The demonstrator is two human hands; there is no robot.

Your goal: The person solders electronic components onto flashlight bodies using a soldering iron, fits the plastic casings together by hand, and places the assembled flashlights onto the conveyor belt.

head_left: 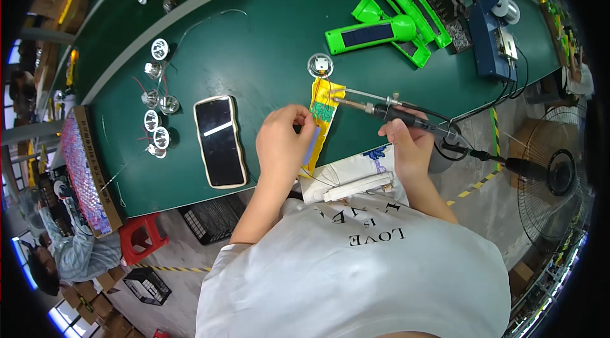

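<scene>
My right hand (410, 144) is closed around the black handle of a soldering iron (406, 117) with a solder feed tube (365, 95) running alongside. The iron's tip reaches the upper part of a yellow flashlight shell (327, 131). Inside that shell lie a green circuit board (322, 111) and a bluish-purple cell (311, 146). My left hand (286, 137) is pinched at the board's left edge; whatever its fingers grip is too small to make out. Thin wires lead from the shell to a round lamp reflector (321, 66) above it.
A phone (219, 141) lies left of my left hand, beside several lamp reflectors (160, 50). Green flashlight shells (368, 35) are piled at the back, near a blue solder feeder (489, 39). A standing fan (559, 172) is at right. Another person (76, 246) sits at lower left.
</scene>
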